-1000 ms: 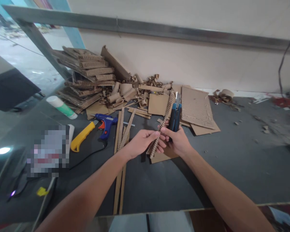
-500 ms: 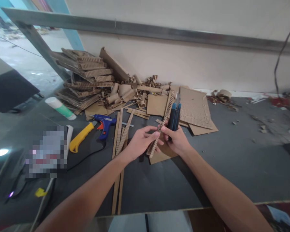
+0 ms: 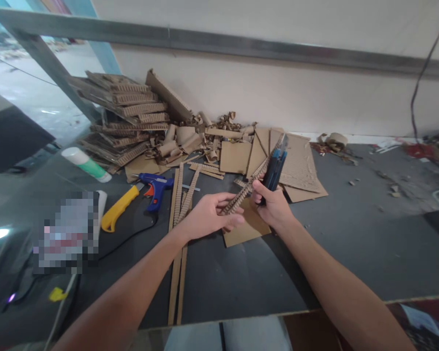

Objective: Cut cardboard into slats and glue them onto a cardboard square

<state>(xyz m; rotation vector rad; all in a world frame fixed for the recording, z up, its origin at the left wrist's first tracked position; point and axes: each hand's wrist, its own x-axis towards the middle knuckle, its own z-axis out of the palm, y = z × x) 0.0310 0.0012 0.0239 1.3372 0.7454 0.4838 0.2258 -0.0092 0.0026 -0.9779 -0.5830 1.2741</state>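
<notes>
My left hand (image 3: pixel 212 214) is closed around the lower end of a corrugated cardboard strip (image 3: pixel 237 199), which slants up and away to the right. In my right hand (image 3: pixel 272 204) a black and blue utility knife (image 3: pixel 275 170) points upward, its blade raised at the far end. The thumb and fingers of that hand also pinch the strip, beside the knife. Below both hands a flat piece of cardboard (image 3: pixel 243 231) lies on the dark table (image 3: pixel 227 287).
Left of my hands lie long cardboard strips (image 3: pixel 175 273), a blue glue gun (image 3: pixel 155 187), a yellow-handled cutter (image 3: pixel 120 207) and a white and green tube (image 3: pixel 88 165). Behind are stacked corrugated pads (image 3: pixel 131 109), curled scraps (image 3: pixel 186 139) and a ribbed sheet (image 3: pixel 298 165).
The strip has tilted further right, with its upper end swung away. My right hand and the knife have moved slightly right, and my left hand has shifted its hold to the strip's lower end.
</notes>
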